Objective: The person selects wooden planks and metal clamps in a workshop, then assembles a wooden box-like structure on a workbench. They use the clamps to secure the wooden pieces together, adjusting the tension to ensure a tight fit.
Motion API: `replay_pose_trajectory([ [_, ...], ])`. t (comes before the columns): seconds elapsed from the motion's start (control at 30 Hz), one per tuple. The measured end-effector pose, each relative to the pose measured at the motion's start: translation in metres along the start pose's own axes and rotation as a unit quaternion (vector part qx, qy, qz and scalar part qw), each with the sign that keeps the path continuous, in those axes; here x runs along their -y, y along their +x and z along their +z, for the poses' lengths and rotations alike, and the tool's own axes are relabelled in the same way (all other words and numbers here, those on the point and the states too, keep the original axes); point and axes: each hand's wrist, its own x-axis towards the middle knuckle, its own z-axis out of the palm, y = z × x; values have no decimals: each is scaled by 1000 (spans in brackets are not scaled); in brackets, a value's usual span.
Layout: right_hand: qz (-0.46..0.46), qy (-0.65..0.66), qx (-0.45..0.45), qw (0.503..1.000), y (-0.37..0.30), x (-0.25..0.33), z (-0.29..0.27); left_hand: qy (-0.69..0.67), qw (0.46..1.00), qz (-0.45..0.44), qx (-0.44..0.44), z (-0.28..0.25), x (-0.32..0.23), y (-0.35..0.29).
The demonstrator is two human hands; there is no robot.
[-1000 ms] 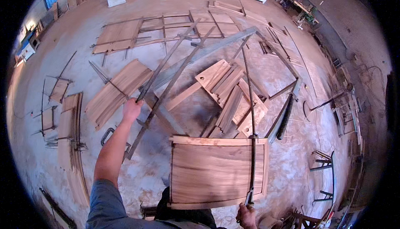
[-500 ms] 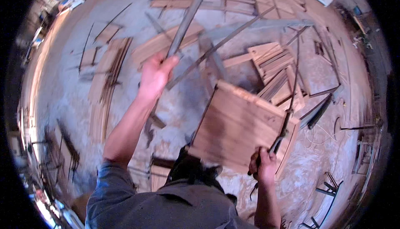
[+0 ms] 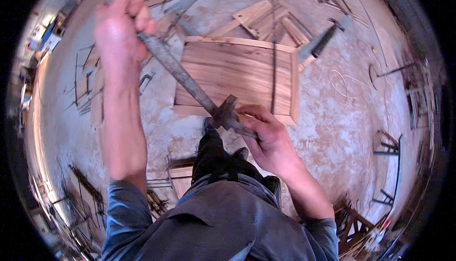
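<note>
My left hand [image 3: 118,30] is raised at the upper left, closed around the long grey metal bar of a bar clamp [image 3: 178,73]. The bar slants down across the front of me to a darker jaw at its lower end. There, my right hand [image 3: 268,137] grips the clamp's end just beyond the jaw, thumb and fingers bent round it. Beneath, a framed wooden panel [image 3: 228,66] lies in front of my feet, partly covered by the clamp. Another thin dark bar [image 3: 274,71] runs across the panel near its right side.
Wooden boards [image 3: 259,18] lie piled beyond the panel. Right of them rests a dark tool with a hooked end [image 3: 325,40]. A pale cord [image 3: 339,85] curls on the floor. A dark metal frame [image 3: 392,149] lies at the right, and a wooden piece [image 3: 183,180] is left of my legs.
My right hand has left the thin bar at the panel and now holds the lower end of the bar clamp. My left hand has moved up and left. The view has shifted.
</note>
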Motion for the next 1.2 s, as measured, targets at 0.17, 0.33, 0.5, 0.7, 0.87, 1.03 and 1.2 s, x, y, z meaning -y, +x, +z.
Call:
replay_pose_trajectory([
  [0.17,262,109,-71,956,-37,-10,-43,-123,992,4,35,27,-56,-1],
  [0.33,123,-49,-61,989,-58,13,-47,-198,964,-70,163,-29,-57,31],
  [0.5,45,-156,-21,987,-32,34,-27,-181,980,-67,50,-24,15,-29],
  [0.7,72,-231,-54,969,-36,-26,-2,-125,966,-147,-173,19,63,-136],
  [0.87,107,-289,25,951,-67,-87,-16,-106,955,-271,-60,-76,117,-164],
  [1.03,116,-320,76,937,-93,-151,-3,-104,919,-370,-90,-105,182,-200],
  [1.2,183,-333,138,915,-98,-177,3,-115,896,-421,-82,-114,220,-210],
])
